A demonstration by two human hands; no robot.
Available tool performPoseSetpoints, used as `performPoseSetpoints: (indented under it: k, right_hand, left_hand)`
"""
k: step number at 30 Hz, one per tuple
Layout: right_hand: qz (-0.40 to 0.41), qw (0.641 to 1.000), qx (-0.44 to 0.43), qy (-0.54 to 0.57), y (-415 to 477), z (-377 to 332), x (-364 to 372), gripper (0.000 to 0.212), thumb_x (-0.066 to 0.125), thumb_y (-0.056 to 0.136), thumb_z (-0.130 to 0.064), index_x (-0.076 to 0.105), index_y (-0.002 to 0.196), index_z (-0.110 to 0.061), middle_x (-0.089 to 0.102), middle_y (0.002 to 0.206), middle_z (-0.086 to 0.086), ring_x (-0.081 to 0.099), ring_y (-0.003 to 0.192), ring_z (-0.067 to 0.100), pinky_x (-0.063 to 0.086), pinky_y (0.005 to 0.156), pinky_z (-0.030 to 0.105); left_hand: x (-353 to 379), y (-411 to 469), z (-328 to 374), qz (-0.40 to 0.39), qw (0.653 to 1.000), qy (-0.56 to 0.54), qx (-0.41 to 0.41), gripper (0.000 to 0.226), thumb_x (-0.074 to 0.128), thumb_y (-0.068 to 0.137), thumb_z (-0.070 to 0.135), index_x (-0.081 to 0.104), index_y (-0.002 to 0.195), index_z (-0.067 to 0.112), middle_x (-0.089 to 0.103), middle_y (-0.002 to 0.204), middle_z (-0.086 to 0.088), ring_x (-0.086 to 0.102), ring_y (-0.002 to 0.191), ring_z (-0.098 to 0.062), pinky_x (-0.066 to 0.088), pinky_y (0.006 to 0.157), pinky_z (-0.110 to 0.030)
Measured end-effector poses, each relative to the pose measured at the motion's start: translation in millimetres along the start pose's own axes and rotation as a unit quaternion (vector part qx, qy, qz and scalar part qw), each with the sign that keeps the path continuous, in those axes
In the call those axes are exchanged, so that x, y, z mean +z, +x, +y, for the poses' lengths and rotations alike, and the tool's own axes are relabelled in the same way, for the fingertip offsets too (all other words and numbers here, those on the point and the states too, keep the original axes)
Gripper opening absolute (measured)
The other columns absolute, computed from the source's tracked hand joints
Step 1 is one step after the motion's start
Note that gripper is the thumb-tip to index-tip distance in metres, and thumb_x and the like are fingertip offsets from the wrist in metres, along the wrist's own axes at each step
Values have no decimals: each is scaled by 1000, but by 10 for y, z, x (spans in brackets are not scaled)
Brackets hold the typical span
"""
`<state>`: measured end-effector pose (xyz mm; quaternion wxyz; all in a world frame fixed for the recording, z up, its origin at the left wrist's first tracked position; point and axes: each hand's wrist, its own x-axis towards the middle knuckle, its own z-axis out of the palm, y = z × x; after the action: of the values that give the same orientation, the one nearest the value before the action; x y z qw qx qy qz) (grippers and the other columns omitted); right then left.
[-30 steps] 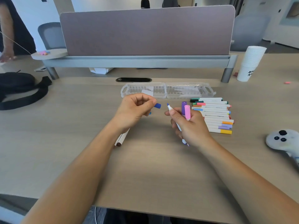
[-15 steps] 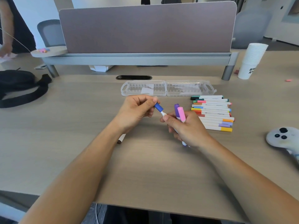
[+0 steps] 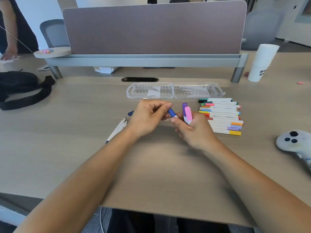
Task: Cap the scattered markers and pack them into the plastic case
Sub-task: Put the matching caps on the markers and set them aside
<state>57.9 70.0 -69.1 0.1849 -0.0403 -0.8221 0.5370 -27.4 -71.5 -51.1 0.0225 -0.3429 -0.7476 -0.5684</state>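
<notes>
A blue cap [image 3: 172,112], pinched in the fingers [image 3: 164,109] of the left hand [image 3: 148,116], is pressed onto a marker [image 3: 176,116] gripped with two capped markers [image 3: 188,113] in the curled right hand [image 3: 193,130], before the open plastic case [image 3: 175,90] toward the far edge of the table [image 3: 151,165]; pushed askew, it may be left loose.

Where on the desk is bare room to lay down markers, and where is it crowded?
Bare: the desk between the forearms, and between the black bag and the two loose markers. Crowded: around the plastic case, marker row, left hand and right hand.
</notes>
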Motion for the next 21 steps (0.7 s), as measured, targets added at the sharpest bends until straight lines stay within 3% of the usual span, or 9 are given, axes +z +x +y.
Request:
performPoseSetpoints:
  k: [5,7,9,12,15,17,19,21]
  right_hand:
    - [-10,999,-20,24,-4,-6,60,18,59,98,-22,61,80,-19,58,52,-14,47,44,12,39,47,23]
    - [-10,999,-44,0,1,-15,93,12,55,100,-21,62,94,-13,61,56,-19,51,47,7,41,50,18]
    - [-1,998,-61,-10,0,-10,97,13,53,101,-21,59,105,-10,64,68,-15,58,54,4,44,58,16]
    - [6,998,-64,-19,-15,-6,66,11,51,101,-20,52,105,-10,63,76,-8,61,66,-1,45,63,14]
    - [23,999,-45,2,-8,-17,66,8,51,101,-22,51,102,-14,63,75,-6,60,66,-3,46,61,14]
    - [32,999,-28,3,1,-18,65,9,52,101,-25,49,98,-17,63,75,-4,60,62,-2,46,57,16]
    - [30,1000,-6,2,1,-8,57,14,55,100,-25,49,90,-16,63,75,-1,58,51,2,47,51,26]
    - [27,1000,10,12,-8,-4,41,19,57,98,-25,50,84,-14,62,70,0,59,53,13,50,53,41]
  left_hand:
    - [-234,29,111,-73,997,22,-27,31,57,98,19,73,95,-7,65,66,-2,58,63,-8,53,69,-26]
    - [-409,31,111,-107,989,49,-93,27,58,98,24,71,107,2,70,75,-3,64,68,-10,55,73,-27]
    - [-573,11,41,-93,972,157,-149,32,65,94,32,65,123,18,74,81,4,66,71,-6,51,70,-20]
    - [-720,-68,-72,-57,922,335,-186,34,70,87,36,65,119,25,72,88,6,63,82,-10,47,69,-25]
    - [-718,-116,-160,-77,878,411,-235,46,77,80,38,59,120,23,66,105,2,59,99,-18,45,75,-30]
    - [-674,-129,-184,-84,854,451,-243,41,78,78,38,62,112,20,64,107,-1,58,99,-19,45,73,-30]
    - [-622,-127,-198,-86,839,483,-234,26,74,79,33,67,98,16,64,102,-4,60,94,-22,47,69,-29]
    - [-576,-122,-210,-76,832,497,-235,20,70,79,30,67,91,15,64,95,-6,60,86,-23,47,64,-29]
